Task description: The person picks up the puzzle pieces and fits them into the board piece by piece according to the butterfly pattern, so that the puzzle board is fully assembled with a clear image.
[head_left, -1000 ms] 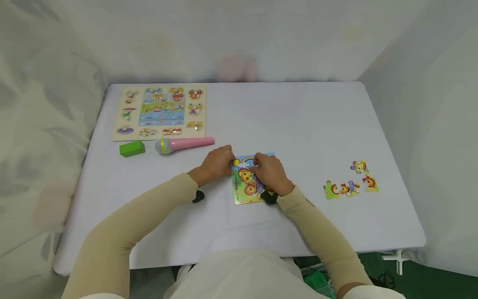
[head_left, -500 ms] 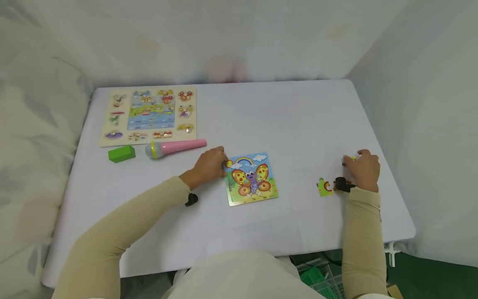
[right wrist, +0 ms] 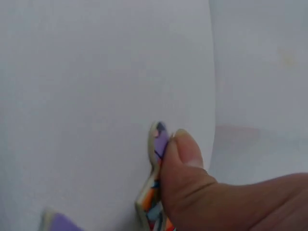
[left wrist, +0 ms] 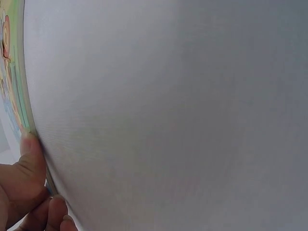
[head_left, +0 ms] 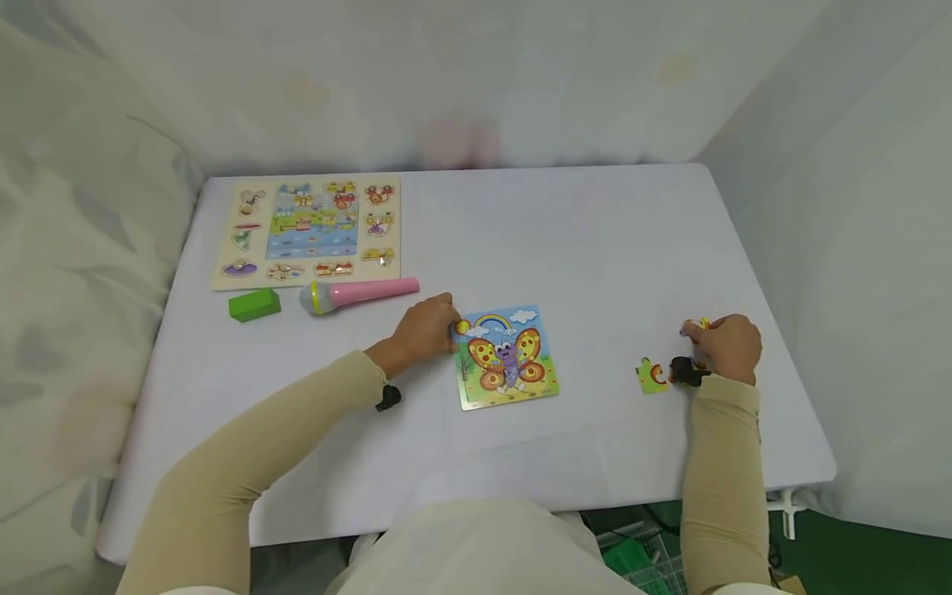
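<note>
A square butterfly jigsaw puzzle (head_left: 508, 362) lies flat on the white table, complete in its visible picture. My left hand (head_left: 426, 328) holds its upper left edge; in the left wrist view the thumb (left wrist: 32, 149) presses the side, with curled fingers lower down. At the right, my right hand (head_left: 730, 345) pinches a puzzle piece (right wrist: 159, 149) with purple and orange print, its thumb across the face. Left of this hand lies a green puzzle piece (head_left: 651, 376). Another piece with purple print (right wrist: 62, 223) shows at the bottom of the right wrist view. The hand hides other pieces.
A wooden peg puzzle board (head_left: 256, 240) with vehicle shapes lies at the back left. In front of it are a pink toy microphone (head_left: 372, 290) and a green block (head_left: 254, 305). White curtain-like walls enclose the table's back and sides.
My right hand has moved from the butterfly puzzle to the loose pieces on the right and now pinches one. My left hand has stayed at the puzzle's edge.
</note>
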`<state>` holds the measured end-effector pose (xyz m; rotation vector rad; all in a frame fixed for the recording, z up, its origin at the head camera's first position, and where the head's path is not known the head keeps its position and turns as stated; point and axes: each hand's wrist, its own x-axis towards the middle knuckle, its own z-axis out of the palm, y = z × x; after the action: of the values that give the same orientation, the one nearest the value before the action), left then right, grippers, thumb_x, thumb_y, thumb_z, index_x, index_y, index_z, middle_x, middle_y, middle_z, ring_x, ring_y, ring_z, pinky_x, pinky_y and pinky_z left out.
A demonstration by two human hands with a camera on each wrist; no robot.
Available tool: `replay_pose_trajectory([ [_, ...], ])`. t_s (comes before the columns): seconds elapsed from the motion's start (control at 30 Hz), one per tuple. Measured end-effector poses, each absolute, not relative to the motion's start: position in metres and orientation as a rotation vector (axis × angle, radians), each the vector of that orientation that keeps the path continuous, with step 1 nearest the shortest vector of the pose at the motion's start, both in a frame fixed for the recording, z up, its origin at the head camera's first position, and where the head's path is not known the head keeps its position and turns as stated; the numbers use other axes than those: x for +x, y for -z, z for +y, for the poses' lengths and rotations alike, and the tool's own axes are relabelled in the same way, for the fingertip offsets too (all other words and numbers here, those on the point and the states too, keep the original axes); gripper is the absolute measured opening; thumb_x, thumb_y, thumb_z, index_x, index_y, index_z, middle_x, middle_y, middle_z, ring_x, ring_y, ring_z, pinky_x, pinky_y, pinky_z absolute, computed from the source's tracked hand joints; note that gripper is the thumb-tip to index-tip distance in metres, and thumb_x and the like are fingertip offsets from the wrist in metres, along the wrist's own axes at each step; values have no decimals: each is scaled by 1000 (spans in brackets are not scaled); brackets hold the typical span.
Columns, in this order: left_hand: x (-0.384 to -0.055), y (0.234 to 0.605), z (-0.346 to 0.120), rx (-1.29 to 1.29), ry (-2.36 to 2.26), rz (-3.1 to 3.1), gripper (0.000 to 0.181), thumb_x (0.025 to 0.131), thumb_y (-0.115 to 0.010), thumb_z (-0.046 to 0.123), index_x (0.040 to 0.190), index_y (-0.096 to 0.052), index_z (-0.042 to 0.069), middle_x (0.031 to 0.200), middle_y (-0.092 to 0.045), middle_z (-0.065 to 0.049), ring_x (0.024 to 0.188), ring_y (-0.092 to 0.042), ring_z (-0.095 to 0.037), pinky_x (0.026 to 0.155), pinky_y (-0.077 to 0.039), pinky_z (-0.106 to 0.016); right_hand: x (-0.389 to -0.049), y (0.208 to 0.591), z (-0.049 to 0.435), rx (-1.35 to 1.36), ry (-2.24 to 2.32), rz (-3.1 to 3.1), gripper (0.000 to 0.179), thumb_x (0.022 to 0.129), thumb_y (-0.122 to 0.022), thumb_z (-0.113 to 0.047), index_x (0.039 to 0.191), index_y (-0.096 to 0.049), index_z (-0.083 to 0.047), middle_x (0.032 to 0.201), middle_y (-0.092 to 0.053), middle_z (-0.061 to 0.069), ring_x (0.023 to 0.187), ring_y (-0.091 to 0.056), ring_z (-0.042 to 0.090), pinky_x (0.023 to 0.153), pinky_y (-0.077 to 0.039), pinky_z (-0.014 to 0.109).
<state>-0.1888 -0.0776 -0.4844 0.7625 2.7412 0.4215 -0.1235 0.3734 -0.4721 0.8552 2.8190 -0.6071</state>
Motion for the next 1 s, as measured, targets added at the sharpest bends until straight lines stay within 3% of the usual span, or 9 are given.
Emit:
replay_pose_trajectory([
  [0.13, -188, 485, -78, 776, -421, 2736, 42, 69, -87, 21, 105, -74, 4, 91, -57, -4, 79, -56, -17, 71, -52, -33, -120, 464, 362, 859, 665, 2843, 48, 90, -63, -36, 101, -56, 10, 101, -58, 29, 92, -52, 44, 72, -42, 47],
  [0.23, -188, 485, -78, 782, -415, 2745, 41, 69, -87, 22, 104, -74, 5, 91, -57, -4, 79, -55, -17, 72, -52, -33, -117, 450, 340, 793, 808, 2914, 35, 91, -64, -30, 101, -56, 4, 95, -59, 21, 84, -54, 35, 65, -41, 39],
  [0.37, -188, 485, -78, 786, -422, 2749, 40, 70, -87, 22, 104, -74, 5, 91, -57, -4, 79, -55, -17, 72, -52, -33, -117, 439, 300, 496, 1090, 2911, 34, 91, -65, -31, 111, -56, -4, 92, -67, 16, 75, -62, 27, 55, -43, 28],
  [0.47, -188, 484, -78, 785, -433, 2748, 41, 70, -87, 22, 104, -74, 4, 92, -57, -4, 79, -56, -17, 73, -53, -33, -122, 444, 265, 246, 1241, 2794, 33, 91, -67, -29, 113, -57, -6, 93, -70, 15, 77, -67, 25, 56, -46, 26],
  [0.7, -188, 484, -79, 753, -407, 2756, 42, 69, -87, 23, 105, -74, 5, 92, -57, -5, 79, -56, -17, 72, -53, -34, -130, 473, 198, 24, 1193, 2630, 21, 87, -71, -25, 93, -63, -6, 84, -67, 10, 71, -60, 22, 61, -45, 30],
  [1.0, -187, 484, -79, 755, -411, 2743, 43, 71, -86, 23, 108, -73, 5, 94, -57, -5, 81, -56, -18, 74, -53, -34, -124, 489, 179, 41, 1010, 2751, 29, 86, -72, -31, 72, -64, -7, 60, -56, 2, 51, -48, 15, 49, -36, 27],
])
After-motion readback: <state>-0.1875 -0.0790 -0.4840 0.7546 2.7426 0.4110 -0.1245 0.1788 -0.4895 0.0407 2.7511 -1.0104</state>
